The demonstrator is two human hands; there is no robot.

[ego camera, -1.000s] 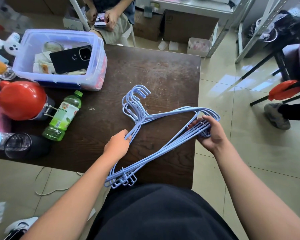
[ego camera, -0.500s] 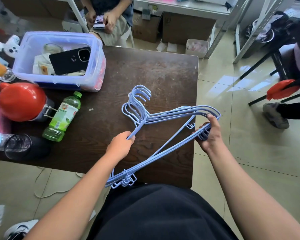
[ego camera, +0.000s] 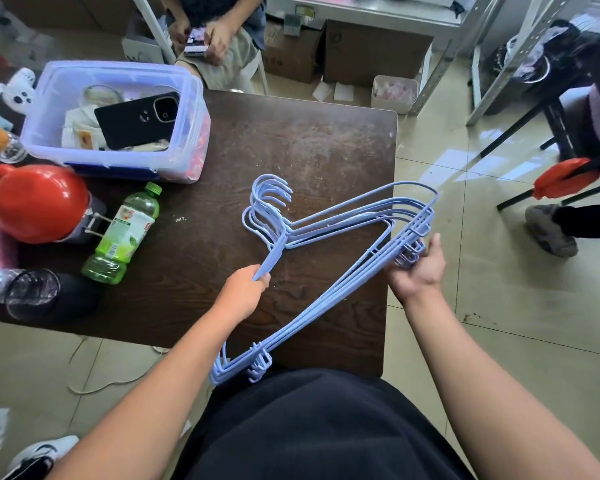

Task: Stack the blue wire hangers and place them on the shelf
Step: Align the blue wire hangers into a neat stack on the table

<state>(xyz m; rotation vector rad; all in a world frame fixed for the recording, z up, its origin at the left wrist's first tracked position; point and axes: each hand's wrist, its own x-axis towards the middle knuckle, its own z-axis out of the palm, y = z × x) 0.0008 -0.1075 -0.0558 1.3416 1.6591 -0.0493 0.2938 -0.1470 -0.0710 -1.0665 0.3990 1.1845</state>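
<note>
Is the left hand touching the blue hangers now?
Touching. The head view shows the left hand closed around the necks of the blue hangers, just below the hooks.

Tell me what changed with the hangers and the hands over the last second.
The right hand slid from over the hangers' far shoulder corner to just beneath it, and that end now sits higher and fans out more. The left hand kept its grip on the necks below the hooks. The bundle stayed over the table; the bottle and the bin did not move.
</note>
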